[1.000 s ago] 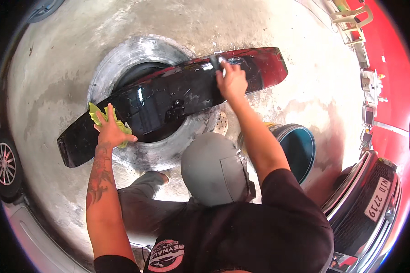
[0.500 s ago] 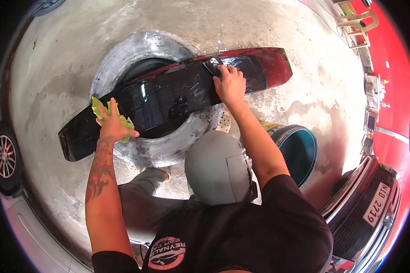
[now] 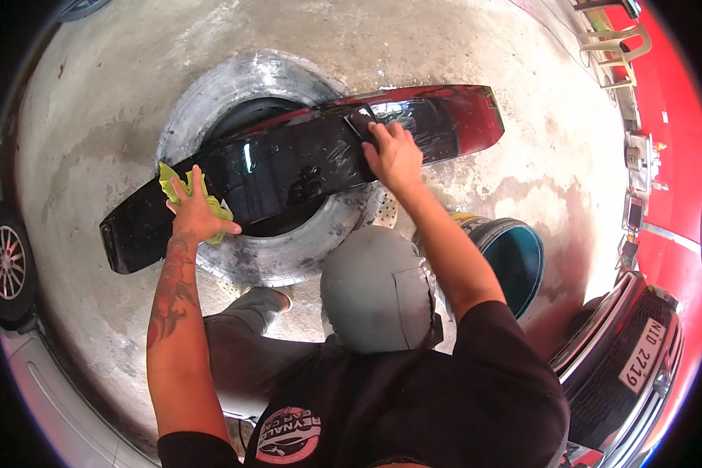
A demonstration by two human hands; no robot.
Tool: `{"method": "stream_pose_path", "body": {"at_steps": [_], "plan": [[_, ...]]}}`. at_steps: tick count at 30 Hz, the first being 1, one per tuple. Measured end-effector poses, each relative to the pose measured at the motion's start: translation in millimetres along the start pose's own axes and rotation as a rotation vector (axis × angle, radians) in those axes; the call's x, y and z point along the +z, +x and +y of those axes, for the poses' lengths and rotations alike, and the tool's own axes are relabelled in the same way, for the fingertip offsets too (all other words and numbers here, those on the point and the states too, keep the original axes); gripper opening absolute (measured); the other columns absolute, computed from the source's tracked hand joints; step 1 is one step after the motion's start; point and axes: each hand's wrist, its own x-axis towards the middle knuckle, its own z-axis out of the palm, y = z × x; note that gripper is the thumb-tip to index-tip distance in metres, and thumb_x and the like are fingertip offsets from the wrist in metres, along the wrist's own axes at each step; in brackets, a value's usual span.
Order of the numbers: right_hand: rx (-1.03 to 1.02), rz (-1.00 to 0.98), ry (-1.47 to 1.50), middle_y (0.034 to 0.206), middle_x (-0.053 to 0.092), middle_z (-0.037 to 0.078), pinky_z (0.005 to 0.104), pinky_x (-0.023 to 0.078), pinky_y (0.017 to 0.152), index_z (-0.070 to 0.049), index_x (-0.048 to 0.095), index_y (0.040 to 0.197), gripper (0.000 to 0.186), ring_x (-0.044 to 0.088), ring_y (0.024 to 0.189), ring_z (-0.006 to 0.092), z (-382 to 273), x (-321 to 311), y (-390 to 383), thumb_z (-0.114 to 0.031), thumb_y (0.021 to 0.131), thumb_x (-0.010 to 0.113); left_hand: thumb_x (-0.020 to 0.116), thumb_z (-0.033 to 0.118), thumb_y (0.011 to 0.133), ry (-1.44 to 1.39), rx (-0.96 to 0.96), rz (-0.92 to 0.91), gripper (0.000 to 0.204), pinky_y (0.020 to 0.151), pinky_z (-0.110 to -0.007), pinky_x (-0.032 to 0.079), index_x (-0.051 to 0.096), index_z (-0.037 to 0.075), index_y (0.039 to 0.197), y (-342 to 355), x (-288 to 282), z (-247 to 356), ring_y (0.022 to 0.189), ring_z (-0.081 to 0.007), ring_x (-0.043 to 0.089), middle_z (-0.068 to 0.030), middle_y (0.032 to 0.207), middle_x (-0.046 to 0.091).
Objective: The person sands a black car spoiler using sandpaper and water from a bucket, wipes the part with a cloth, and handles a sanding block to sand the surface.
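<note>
– Panel [image 3: 273, 179], glossy black and dark red: lying where?
– Across pale, smeared tyre [image 3: 249, 76] on concrete floor [image 3: 444, 47], from nine o'clock to nearly two.
– Doing what with hands?
– Pressing yellow-green cloth [image 3: 167, 178] onto it with splayed left hand [image 3: 195, 218] at nine o'clock; grasping flat dark tool [image 3: 359, 125] against it with curled right hand [image 3: 396, 160] at one.
– And at three?
– Just bucket [image 3: 513, 265], blue-green inside.

right fingers [image 3: 379, 136] partly hide a dark tool [image 3: 359, 121], possibly a squeegee.
</note>
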Motion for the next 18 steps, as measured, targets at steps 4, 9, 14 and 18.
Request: {"method": "stream_pose_path", "body": {"at_steps": [4,9,14,18], "plan": [[0.136,0.281,-0.283,0.098,0.062,0.015,0.0476,0.058,0.071,-0.011,0.064,0.108,0.027,0.064,0.090,0.0364,-6.4,0.4,9.0,-0.024,0.085,0.070,0.101,0.035,0.044,0.012,-0.053,-0.006,0.160,0.122,-0.063,0.010,-0.006,0.022,0.162,-2.7,-0.5,4.6,0.151,-0.0535,0.007,-0.0385,0.161,-0.004],[-0.148,0.135,-0.186,0.092,0.062,0.012,0.0446,0.057,0.066,-0.012,0.066,0.104,0.024,0.064,0.087,0.0327,-54.2,19.0,-1.7,-0.021,0.083,0.068,0.101,0.035,0.044,-0.016,-0.064,-0.035,0.159,0.123,-0.062,0.007,-0.004,0.018,0.162,-2.5,-3.0,6.4,0.152,-0.0509,0.005,-0.0397,0.160,-0.001],[-0.236,-0.006,-0.164,0.098,0.062,0.011,0.0453,0.054,0.072,-0.013,0.065,0.113,0.033,0.063,0.090,0.0312,-46.2,17.1,5.4,-0.027,0.083,0.071,0.101,0.035,0.045,0.003,-0.002,0.010,0.158,0.123,-0.062,0.007,-0.003,0.018,0.162,-2.3,0.0,4.0,0.153,-0.0494,0.005,-0.0395,0.160,0.001],[-0.005,0.251,-0.237,0.098,0.061,0.013,0.0475,0.055,0.075,-0.012,0.063,0.114,0.032,0.062,0.094,0.0342,-32.8,18.4,8.9,-0.023,0.085,0.072,0.101,0.035,0.045,-0.008,-0.007,0.010,0.158,0.122,-0.063,0.007,-0.004,0.017,0.162,-4.6,1.3,2.0,0.153,-0.0484,0.004,-0.0391,0.160,0.002]]}}
